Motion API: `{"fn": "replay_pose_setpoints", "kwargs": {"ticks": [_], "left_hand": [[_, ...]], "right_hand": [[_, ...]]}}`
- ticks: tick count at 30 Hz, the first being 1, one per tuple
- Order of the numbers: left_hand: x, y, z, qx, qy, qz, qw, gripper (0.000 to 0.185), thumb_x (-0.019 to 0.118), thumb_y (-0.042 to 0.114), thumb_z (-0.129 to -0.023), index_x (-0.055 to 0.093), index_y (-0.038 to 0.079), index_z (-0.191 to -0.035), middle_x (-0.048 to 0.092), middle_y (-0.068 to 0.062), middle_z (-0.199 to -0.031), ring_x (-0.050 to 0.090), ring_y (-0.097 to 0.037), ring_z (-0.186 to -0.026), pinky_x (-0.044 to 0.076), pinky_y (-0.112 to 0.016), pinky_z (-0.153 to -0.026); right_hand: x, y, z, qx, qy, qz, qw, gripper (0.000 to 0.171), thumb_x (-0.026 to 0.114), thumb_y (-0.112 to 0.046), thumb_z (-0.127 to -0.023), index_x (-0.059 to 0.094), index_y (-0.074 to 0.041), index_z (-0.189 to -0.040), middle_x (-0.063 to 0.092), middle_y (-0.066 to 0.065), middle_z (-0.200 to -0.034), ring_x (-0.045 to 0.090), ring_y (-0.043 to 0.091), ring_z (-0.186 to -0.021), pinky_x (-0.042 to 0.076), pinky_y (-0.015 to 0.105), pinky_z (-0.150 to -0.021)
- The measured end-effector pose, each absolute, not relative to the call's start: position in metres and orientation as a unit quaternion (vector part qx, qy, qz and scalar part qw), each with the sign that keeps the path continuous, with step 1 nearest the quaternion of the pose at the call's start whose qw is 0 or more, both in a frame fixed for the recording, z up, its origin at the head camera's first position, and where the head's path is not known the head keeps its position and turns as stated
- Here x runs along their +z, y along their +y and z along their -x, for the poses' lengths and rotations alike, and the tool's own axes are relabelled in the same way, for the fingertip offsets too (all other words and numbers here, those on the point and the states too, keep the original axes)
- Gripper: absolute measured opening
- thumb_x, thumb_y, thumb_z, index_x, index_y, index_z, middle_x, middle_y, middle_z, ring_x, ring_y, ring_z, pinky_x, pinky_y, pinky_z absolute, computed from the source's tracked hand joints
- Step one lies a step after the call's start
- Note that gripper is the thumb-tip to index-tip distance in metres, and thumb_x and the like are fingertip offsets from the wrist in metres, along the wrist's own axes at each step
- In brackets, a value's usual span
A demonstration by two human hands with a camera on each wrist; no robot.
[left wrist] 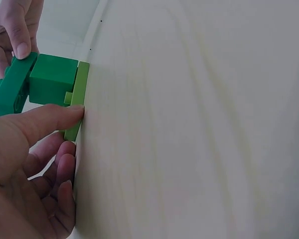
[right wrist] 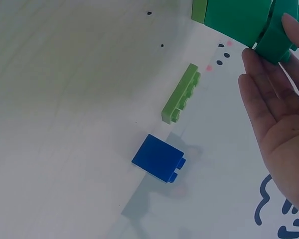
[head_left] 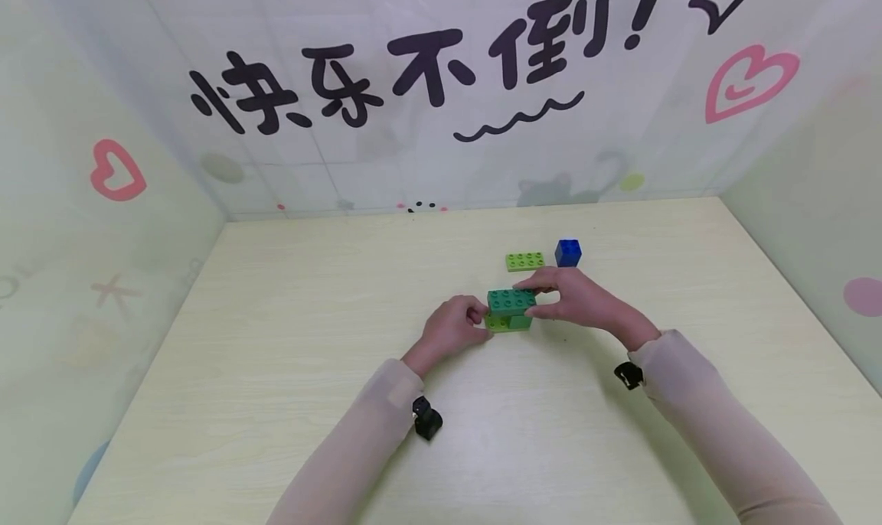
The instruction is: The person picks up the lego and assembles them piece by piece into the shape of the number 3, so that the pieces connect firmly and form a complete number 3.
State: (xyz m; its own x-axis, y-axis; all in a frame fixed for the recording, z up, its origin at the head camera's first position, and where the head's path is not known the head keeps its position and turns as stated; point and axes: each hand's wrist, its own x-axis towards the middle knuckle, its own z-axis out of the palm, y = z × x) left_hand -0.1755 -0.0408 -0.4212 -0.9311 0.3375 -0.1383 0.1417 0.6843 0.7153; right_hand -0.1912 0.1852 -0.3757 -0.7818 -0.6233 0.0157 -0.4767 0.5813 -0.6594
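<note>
- Head view shows the dark green plate (head_left: 511, 301) as the top layer of a small stack near the middle of the tabletop (head_left: 276, 341), somewhat toward the far edge.
- Under that plate sits a dark green block (left wrist: 54, 79), and under the block a light green base plate (left wrist: 78, 99) that lies flat on the tabletop.
- My right hand (head_left: 575, 299) pinches the dark green plate at its right end, one finger along the far side and the thumb on the near side.
- In the right wrist view the rest of that hand's fingers are stretched out straight beside the plate.
- My left hand (head_left: 451, 327) touches the stack from the left; in the left wrist view my thumb (left wrist: 50, 119) presses against the edge of the light green base plate while the other fingers curl loosely against the tabletop.
- A second light green plate (head_left: 525, 261) lies flat just beyond the stack, toward the far edge.
- A blue block (head_left: 568, 252) stands just beside that plate, on its right, apart from it.
- Patterned walls (head_left: 110, 226) close the tabletop in on the left, far and right sides.
</note>
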Motion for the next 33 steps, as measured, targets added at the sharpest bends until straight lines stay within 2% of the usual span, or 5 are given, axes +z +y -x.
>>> {"fn": "replay_pose_setpoints", "kwargs": {"ticks": [7,19,33], "left_hand": [[-0.423,-0.040,0.176,0.376,0.908,-0.131,0.135,0.031,0.075,0.015,-0.074,0.066,0.007,-0.103,0.057,0.002,-0.082,0.050,-0.012,-0.075,0.039,-0.024,-0.065],[-0.422,-0.040,0.175,0.378,0.906,-0.137,0.131,0.030,0.074,0.014,-0.075,0.066,0.006,-0.103,0.057,0.002,-0.083,0.050,-0.012,-0.075,0.039,-0.024,-0.065],[-0.420,-0.041,0.174,0.376,0.908,-0.131,0.133,0.032,0.075,0.015,-0.075,0.065,0.006,-0.105,0.057,0.001,-0.085,0.050,-0.013,-0.076,0.039,-0.025,-0.065]], "right_hand": [[-0.373,0.184,0.191,-0.328,0.882,0.321,0.111,0.042,0.071,-0.016,-0.081,0.061,-0.003,-0.119,0.060,0.007,-0.107,0.055,0.024,-0.096,0.046,0.042,-0.080],[-0.377,0.186,0.190,-0.365,0.872,0.305,0.114,0.041,0.072,-0.019,-0.080,0.062,-0.005,-0.117,0.059,0.003,-0.104,0.056,0.017,-0.095,0.045,0.040,-0.085],[-0.383,0.184,0.188,-0.382,0.862,0.317,0.099,0.041,0.070,-0.008,-0.080,0.060,-0.002,-0.119,0.058,0.004,-0.097,0.055,0.019,-0.087,0.047,0.044,-0.080]]}}
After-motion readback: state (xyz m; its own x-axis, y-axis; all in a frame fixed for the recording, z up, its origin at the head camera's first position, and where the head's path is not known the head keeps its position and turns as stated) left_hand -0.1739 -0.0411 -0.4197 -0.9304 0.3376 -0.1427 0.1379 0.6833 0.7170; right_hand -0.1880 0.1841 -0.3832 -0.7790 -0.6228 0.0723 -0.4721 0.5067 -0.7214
